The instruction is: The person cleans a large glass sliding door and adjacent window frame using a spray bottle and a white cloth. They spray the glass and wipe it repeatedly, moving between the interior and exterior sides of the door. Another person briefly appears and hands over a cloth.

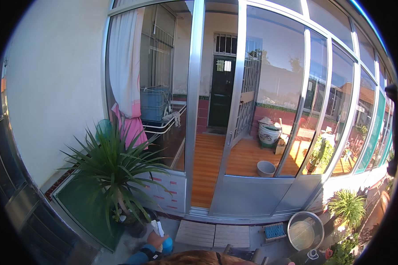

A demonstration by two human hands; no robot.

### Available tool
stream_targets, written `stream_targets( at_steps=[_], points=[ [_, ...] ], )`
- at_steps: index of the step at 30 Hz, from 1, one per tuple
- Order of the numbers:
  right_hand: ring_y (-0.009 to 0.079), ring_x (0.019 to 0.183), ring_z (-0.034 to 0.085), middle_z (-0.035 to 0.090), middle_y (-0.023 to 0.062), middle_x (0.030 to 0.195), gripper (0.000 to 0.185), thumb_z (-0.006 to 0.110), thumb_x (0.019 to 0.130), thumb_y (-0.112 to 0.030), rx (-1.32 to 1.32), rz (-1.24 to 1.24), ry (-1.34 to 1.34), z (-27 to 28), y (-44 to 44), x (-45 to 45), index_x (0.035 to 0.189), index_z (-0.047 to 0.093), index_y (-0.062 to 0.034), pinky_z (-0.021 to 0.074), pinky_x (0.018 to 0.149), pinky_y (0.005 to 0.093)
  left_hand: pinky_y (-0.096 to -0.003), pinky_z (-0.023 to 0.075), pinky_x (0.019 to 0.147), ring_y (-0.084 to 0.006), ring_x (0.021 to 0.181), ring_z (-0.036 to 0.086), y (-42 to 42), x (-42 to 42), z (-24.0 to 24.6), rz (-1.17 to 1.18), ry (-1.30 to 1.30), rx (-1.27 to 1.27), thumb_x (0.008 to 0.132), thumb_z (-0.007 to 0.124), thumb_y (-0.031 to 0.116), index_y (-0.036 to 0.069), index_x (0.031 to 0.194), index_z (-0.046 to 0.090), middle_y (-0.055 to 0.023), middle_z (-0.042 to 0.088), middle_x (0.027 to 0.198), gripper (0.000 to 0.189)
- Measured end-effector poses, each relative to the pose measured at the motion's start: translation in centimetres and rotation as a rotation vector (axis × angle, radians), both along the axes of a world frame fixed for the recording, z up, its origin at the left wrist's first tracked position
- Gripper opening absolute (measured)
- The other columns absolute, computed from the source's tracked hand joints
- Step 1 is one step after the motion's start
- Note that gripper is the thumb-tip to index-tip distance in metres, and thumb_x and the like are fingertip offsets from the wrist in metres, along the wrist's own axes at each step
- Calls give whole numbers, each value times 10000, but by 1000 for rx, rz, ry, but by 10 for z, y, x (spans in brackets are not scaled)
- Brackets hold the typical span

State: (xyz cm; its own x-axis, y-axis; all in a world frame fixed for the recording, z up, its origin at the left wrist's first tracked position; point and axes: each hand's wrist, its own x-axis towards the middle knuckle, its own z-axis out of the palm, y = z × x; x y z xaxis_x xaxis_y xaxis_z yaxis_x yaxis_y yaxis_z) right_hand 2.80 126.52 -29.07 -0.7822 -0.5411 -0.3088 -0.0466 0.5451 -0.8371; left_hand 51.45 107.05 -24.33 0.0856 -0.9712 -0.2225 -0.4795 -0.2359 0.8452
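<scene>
My left hand (155,239), at the end of a blue sleeve with a black band at the wrist, is low in the view. Its fingers are closed around a white and blue object (166,244), whose exact kind I cannot tell. Just beyond it stands a dark plant pot (137,229) with a spiky long-leaved plant (119,172). My right hand is out of view. Before me, two pale slatted boards (195,233) lie at the foot of a metal-framed glass sliding door (232,145), which stands partly open.
A small stool with a blue woven seat (274,232) and a large metal basin (305,231) stand right of the boards. Potted greenery (347,208) lines the right side. A green panel (89,208) leans at left. Behind the glass are a grey basin (266,168) and a decorated pot (268,133).
</scene>
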Motion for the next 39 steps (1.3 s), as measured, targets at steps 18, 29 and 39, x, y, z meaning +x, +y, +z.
stream_targets(
  at_steps=[18, 29, 39],
  points=[
    [403, 897, 728, 740, 264, 923, 528, 816, 754, -400, 285, 375, 144, -71, 12, 22, 988, 723, 64, 563, 763, 488, -494, 561, 834, -376, 980, 715, 28, 81, -56, 117, 39, -130, 720, 904, 352, 56, 1065, 689, -164, 740, 1021, 503],
    [209, 808, 660, 709, 114, 911, 336, 789, 810, -138, 361, 412, -122, -47, -27, 42, 1062, 647, 33, 537, 704, 396, -348, 555, 793, -183, 893, 686, 85, 74, -58, 198, 79, 46, 787, 870, 163, 8, 1038, 700, -67, 723, 972, 340],
    [291, 864, 700, 726, 197, 960, 415, 790, 808, -203, 337, 696, -139, -98, -117, 26, 1089, 651, 69, 540, 754, 416, -353, 561, 775, -184, 859, 693, 107, 28, -38, 219, -79, 211, 788, 845, 173, 26, 1006, 714, -72, 727, 924, 294]
  ],
)
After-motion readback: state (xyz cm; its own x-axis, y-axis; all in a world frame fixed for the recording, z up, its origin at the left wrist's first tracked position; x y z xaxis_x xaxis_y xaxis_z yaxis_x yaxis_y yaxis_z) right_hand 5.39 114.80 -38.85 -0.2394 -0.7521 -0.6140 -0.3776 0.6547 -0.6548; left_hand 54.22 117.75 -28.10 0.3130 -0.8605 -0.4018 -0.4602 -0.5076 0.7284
